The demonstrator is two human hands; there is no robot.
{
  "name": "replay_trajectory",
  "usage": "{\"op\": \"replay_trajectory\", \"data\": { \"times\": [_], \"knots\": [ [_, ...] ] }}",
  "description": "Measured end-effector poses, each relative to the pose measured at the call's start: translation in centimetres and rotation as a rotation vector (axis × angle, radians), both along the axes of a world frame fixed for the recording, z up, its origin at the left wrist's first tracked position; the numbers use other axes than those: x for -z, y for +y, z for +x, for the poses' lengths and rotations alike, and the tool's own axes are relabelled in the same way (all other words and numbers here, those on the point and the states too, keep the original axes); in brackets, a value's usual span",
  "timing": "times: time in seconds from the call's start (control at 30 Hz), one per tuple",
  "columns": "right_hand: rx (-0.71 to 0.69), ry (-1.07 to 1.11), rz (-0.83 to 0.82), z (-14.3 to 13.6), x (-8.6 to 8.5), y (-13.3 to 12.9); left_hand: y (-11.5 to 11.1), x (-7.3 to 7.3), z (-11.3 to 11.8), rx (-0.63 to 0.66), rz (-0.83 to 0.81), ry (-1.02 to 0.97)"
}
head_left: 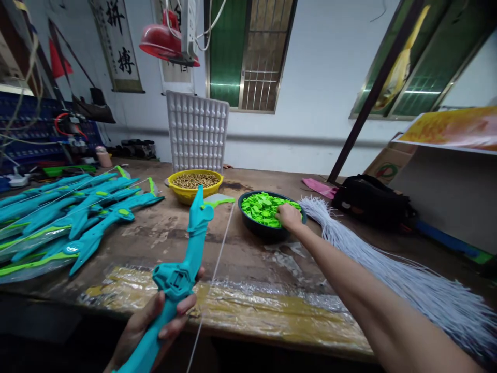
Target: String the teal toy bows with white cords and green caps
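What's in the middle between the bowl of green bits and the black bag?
Long white strings, between the dark bowl and the black bag. The head view shows it.

Bright green pieces [261,207] fill a black bowl [254,231] right of a yellow bowl [186,195] of brass-coloured rings [195,180], while turquoise bows [97,210] with lime-green parts lie at left, white cords [373,264] at right, and a brown table [155,233] bears yellowish tape [272,311] along its near edge.

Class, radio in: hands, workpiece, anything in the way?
Left hand gripping blue toy bow. Right hand at green pieces in dark bowl. White string between hands.
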State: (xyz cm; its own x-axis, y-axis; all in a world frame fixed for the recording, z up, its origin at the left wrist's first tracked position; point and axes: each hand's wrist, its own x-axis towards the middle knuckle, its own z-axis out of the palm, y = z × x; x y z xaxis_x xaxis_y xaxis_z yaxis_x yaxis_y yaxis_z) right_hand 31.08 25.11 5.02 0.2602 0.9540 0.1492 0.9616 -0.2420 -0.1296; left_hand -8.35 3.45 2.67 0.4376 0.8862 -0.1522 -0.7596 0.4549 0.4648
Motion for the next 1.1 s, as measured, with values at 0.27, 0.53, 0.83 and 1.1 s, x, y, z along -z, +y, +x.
{"op": "replay_trajectory", "data": {
  "times": [0.27,0.53,0.83,1.1],
  "knots": [
    [-0.041,0.142,0.097,0.7,0.4,-0.6,-0.2,0.8,0.3,0.151,-0.058,-0.038],
    [-0.082,0.513,0.084,3.2,0.1,0.6,-1.4,1.8,-2.2,0.119,-0.056,0.014],
    [-0.094,0.901,0.081,2.2,-0.5,-0.8,-1.6,2.3,-1.3,0.153,-0.098,-0.019],
    [-0.413,1.236,0.047,-5.2,-3.2,-7.4,-1.4,1.8,-0.4,0.231,-0.018,-0.047]
  ]
}}
